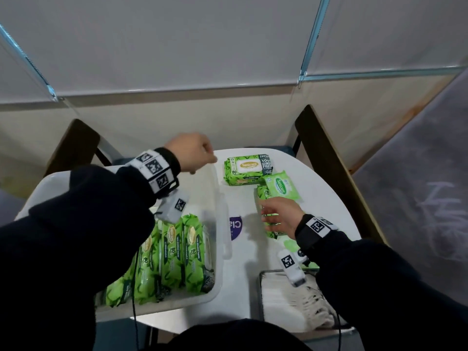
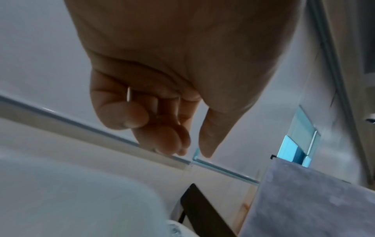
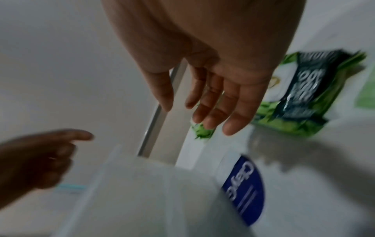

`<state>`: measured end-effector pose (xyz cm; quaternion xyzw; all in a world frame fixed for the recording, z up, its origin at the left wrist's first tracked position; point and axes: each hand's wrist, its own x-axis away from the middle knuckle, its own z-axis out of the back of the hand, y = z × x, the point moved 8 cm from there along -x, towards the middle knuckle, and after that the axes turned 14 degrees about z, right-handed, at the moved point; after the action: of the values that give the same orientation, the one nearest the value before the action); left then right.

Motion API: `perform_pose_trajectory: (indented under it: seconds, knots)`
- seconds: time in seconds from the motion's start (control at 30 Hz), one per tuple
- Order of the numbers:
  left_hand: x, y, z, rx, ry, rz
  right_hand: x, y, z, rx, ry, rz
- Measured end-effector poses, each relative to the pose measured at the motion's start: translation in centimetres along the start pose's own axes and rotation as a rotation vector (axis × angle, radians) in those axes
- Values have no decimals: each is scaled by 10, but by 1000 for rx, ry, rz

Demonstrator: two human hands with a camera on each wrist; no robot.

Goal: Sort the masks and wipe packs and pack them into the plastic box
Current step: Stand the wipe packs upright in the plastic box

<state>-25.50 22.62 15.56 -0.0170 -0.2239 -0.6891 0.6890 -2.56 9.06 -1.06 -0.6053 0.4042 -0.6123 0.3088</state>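
A clear plastic box [image 1: 217, 191] stands on the left of the table with several green wipe packs [image 1: 193, 252] upright inside it. My left hand [image 1: 202, 158] [image 2: 188, 144] hovers over the box's far rim, fingers curled, thumb straight, holding nothing. My right hand [image 1: 266, 216] [image 3: 194, 112] reaches flat over a green wipe pack [image 1: 263, 192] on the table, fingers straight; I cannot tell whether they touch it. A large green pack [image 1: 247, 169] [image 3: 300, 96] and a small light green pack [image 1: 281, 187] lie beyond it. A stack of white masks [image 1: 286, 305] sits at the near right.
The white table [image 1: 326, 198] has a round far edge and a blue round sticker [image 1: 235, 225] [image 3: 243, 189] between box and packs. Dark chair backs [image 1: 326, 153] stand behind it. The masks rest in a wire tray [image 1: 260, 277]. White wall panels rise at the back.
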Motion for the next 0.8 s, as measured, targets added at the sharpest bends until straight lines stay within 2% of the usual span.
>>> perform_pose_trajectory:
  seconds: [0.07,0.13,0.17,0.27,0.37,0.43,0.53,0.63,0.8]
  knots:
    - [-12,40,1,65,10,-70,-16,0,29,123,96,55]
    - [-29,79,-18,49,-15,-109,-37,-10,55,351,176,200]
    - [-40,97,-33,32,-41,-112,-45,-17,60,463,167,259]
    - [-74,128,-86,51,-128,-30,-70,-21,52,690,-84,269]
    - [-98,136,-127,28,-77,51,-88,2,40,1109,-416,245]
    - [-112,131,-160,-100,-95,89,-91,23,45,1324,-547,222]
    - [-137,115,-205,-264,-172,139,-81,40,64,1400,-618,204]
    - [-160,106,-221,-356,-169,176,-79,43,78,1389,-620,265]
    - [-172,87,-239,-308,-216,264,-85,39,91,1397,-629,300]
